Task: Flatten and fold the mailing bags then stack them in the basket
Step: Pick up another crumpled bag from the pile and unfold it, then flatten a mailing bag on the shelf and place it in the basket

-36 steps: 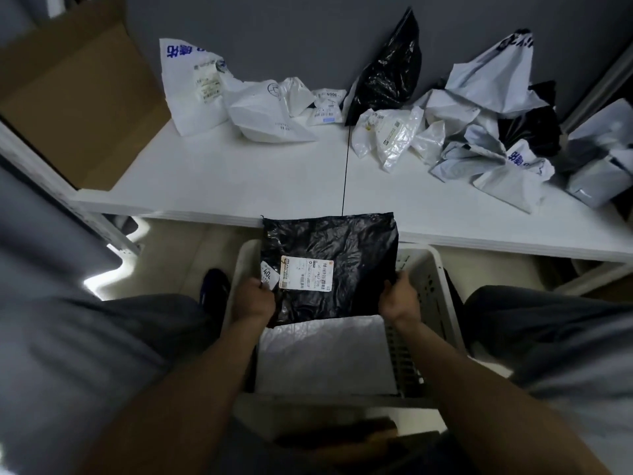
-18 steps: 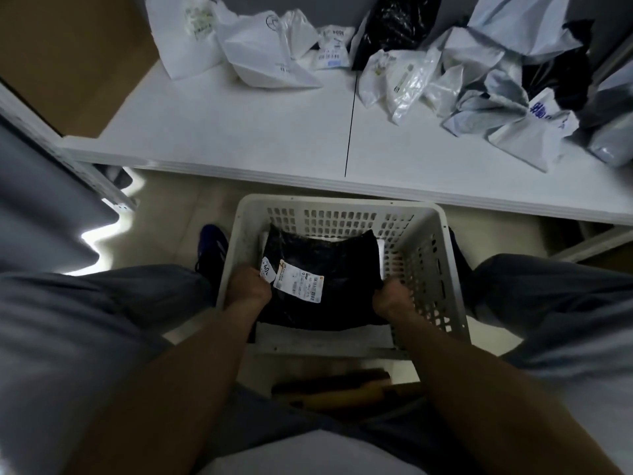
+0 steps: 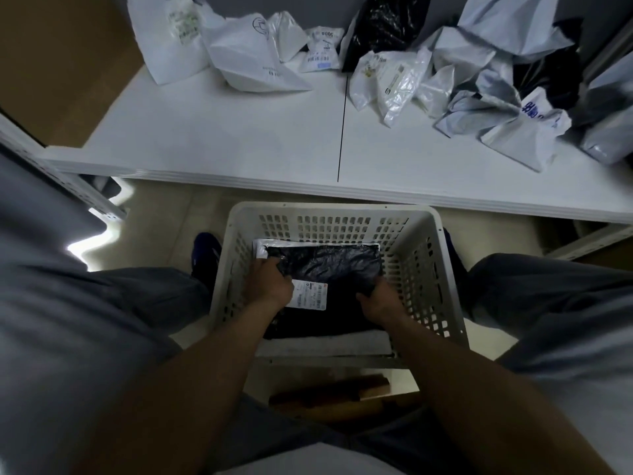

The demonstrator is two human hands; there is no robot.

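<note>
Head view: black bag [image 3: 329,265] is held in the basket [image 3: 442,255]. Sides are pinched by fingers [image 3: 270,269] of left hand [image 3: 270,286] and right hand [image 3: 378,299]

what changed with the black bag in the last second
The black bag went from above the basket down into it and now lies on the white bag there. The left hand and right hand went down with it, still holding its side edges. The basket and the loose bags on the table stayed put.
</note>
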